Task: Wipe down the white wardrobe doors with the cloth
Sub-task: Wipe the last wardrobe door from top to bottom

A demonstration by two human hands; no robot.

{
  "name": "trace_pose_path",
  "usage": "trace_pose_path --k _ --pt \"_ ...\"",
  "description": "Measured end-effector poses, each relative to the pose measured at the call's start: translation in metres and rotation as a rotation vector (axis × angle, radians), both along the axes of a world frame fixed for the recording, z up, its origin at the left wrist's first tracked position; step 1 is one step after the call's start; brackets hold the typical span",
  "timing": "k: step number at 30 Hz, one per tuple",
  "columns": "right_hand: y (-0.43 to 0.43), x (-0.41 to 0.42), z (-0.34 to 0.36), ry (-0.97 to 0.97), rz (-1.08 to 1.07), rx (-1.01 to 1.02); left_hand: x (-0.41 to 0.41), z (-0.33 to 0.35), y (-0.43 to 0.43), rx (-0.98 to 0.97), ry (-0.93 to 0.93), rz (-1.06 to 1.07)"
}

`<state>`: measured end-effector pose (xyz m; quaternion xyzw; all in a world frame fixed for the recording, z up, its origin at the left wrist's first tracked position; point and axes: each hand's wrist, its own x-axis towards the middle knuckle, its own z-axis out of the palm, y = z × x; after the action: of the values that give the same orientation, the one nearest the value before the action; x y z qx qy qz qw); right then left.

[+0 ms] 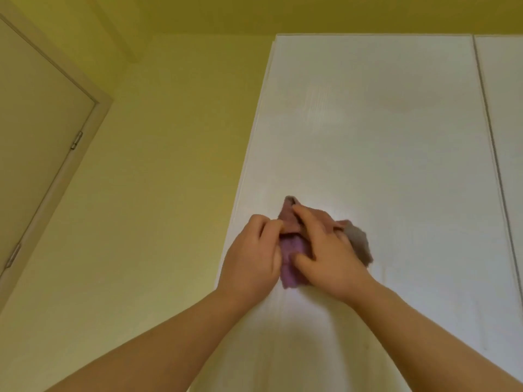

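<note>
wardrobe door (pixel 376 142): white board, smooth, with a faint vertical grain texture and a soft sheen where light falls.
cloth (pixel 290 264): soft, fuzzy fabric, matt, purple shading to brown.
wall (pixel 175 142): left of the wardrobe door, yellow paint, matt and even.
room door (pixel 36 108): far left of the wardrobe door, pale, smooth, matt.
hinge (pixel 77 140): on the room door, metal, dull shine.
</note>
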<state>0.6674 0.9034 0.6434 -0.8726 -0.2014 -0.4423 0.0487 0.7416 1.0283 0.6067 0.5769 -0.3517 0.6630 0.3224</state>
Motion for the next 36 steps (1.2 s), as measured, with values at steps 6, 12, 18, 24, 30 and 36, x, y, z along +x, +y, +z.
trace_pose_path --k 6,12,18,24,30,36 --pt "-0.021 -0.004 0.020 0.042 0.208 0.310 -0.012 0.015 -0.041 0.010 0.030 0.216" --pt "-0.044 -0.024 0.024 -0.305 -0.063 0.217 -0.003 0.024 -0.042 0.102 -0.021 0.558" --pt "-0.066 -0.031 0.015 -0.327 -0.305 0.070 -0.018 0.015 -0.050 -0.017 0.314 0.393" --pt "-0.084 -0.028 -0.002 -0.424 -0.340 -0.019 0.001 -0.008 -0.025 0.355 -0.026 0.545" --pt "-0.104 -0.025 -0.005 -0.419 -0.365 0.032 -0.008 0.026 -0.038 -0.017 0.330 0.399" --pt "-0.118 -0.025 -0.016 -0.360 -0.381 -0.022 0.011 -0.056 -0.039 0.318 -0.209 0.477"
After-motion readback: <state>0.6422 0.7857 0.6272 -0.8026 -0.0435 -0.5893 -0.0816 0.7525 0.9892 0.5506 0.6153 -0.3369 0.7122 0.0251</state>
